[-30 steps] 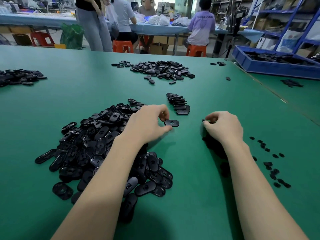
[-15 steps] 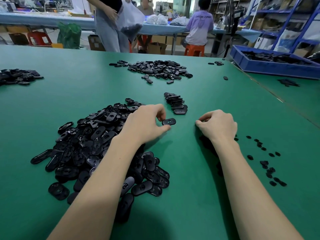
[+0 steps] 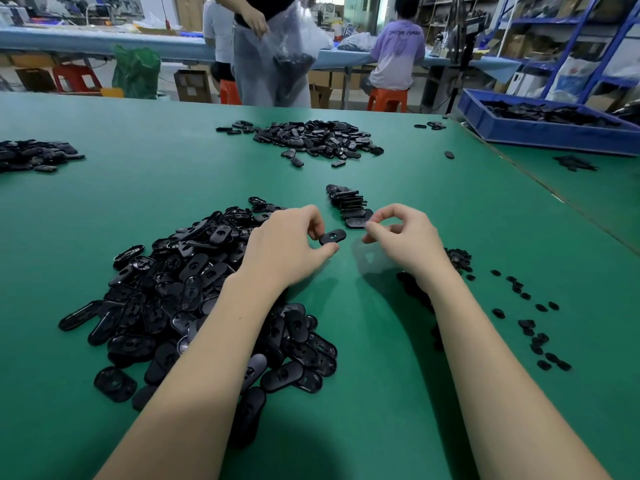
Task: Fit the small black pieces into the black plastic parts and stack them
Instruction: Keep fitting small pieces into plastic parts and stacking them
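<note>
Head camera looks forward-down, close over green table (image 3: 381, 393).

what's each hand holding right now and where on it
Left hand pinches an oval part by its left end. Right hand has thumb and forefinger pinched; any small piece there is too small to see.

Green counter (image 3: 381, 393): large heap of black plastic parts (image 3: 194, 289) lower left, stack (image 3: 349, 206) centre, small black pieces (image 3: 533, 323) right.

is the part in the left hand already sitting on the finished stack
No, the left hand pinches the oval black part above the green table, apart from the stack behind it.
</note>
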